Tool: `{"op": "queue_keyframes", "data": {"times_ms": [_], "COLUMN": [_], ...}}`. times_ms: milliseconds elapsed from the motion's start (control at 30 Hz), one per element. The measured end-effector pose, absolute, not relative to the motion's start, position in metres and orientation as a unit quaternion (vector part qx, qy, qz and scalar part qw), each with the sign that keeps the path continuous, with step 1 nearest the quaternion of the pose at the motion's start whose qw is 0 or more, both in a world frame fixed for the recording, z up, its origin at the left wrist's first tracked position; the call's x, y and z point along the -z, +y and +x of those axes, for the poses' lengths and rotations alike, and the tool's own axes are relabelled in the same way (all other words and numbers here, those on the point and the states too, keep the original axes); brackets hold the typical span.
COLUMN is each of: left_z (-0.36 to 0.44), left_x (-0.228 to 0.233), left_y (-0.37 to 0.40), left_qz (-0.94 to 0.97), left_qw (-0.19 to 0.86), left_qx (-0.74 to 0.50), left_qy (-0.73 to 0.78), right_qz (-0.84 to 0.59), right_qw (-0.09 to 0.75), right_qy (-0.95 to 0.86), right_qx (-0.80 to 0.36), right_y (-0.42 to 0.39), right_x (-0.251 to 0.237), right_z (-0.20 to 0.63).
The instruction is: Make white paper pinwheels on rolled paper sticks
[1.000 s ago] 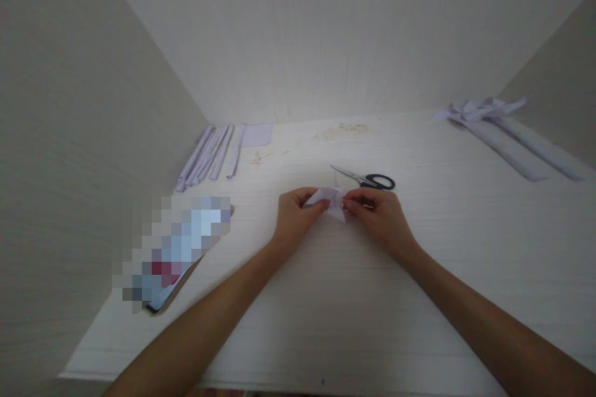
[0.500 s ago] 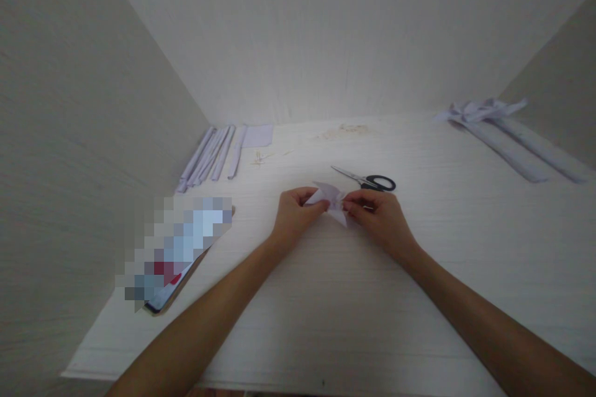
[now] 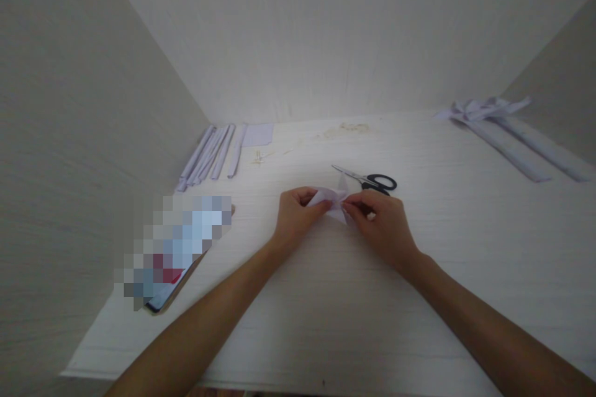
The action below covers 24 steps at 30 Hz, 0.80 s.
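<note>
A folded white paper pinwheel (image 3: 339,214) is held between both hands at the middle of the table, its pointed corners sticking out. My left hand (image 3: 300,214) is closed on its left side, thumb on top. With thumb and forefinger my right hand (image 3: 379,217) pinches the paper near its centre; a small pale bit shows by the fingers, too small to name. Just beyond my right hand lie black-handled scissors (image 3: 382,182), their blades pointing left.
Rolled paper tubes (image 3: 205,158) lie at the back left beside a flat paper square (image 3: 259,134). A partly blurred phone (image 3: 162,305) rests at the left. At the back right are paper pinwheels (image 3: 484,110) on paper sticks (image 3: 512,152). Thin rubber bands (image 3: 354,128) lie near the back wall.
A paper corner now stands up near the centre, where it pointed up and left before. My right hand has shifted slightly at the paper; my left hand stays in place.
</note>
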<state>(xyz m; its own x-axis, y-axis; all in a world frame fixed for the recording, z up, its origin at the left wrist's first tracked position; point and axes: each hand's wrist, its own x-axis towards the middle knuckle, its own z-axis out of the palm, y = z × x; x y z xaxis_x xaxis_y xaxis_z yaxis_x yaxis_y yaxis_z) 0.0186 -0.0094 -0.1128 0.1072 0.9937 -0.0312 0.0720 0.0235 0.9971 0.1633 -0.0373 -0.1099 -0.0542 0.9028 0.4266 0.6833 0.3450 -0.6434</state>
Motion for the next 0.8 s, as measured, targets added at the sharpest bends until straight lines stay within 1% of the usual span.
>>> {"op": "queue_keyframes", "data": {"times_ms": [100,200,433,700,800], "left_z": [0.0192,0.0191,0.0188,0.0201,0.0206], "left_x": [0.1118,0.1123,0.1142,0.1107,0.1104], "left_y": [-0.0103,-0.0106,-0.0099,-0.0105,-0.0107], "left_qz": [0.544,0.551,0.561,0.56,0.562], "left_qw": [0.511,0.513,0.504,0.512,0.508], "left_qx": [-0.447,-0.444,-0.44,-0.439,-0.442], "left_qy": [0.492,0.486,0.487,0.481,0.48], "right_qz": [-0.545,-0.547,-0.524,-0.565,-0.566], "right_qw": [0.367,0.341,0.38,0.344,0.367], "right_qy": [-0.75,-0.761,-0.759,-0.747,-0.73], "right_qx": [-0.081,-0.068,-0.067,-0.074,-0.11], "right_y": [-0.0379,-0.0377,-0.0403,-0.0369,-0.0373], "right_x": [0.1102,0.1116,0.1127,0.1127,0.1121], "right_z": [0.1647,0.1657,0.1628,0.1633,0.1616]}}
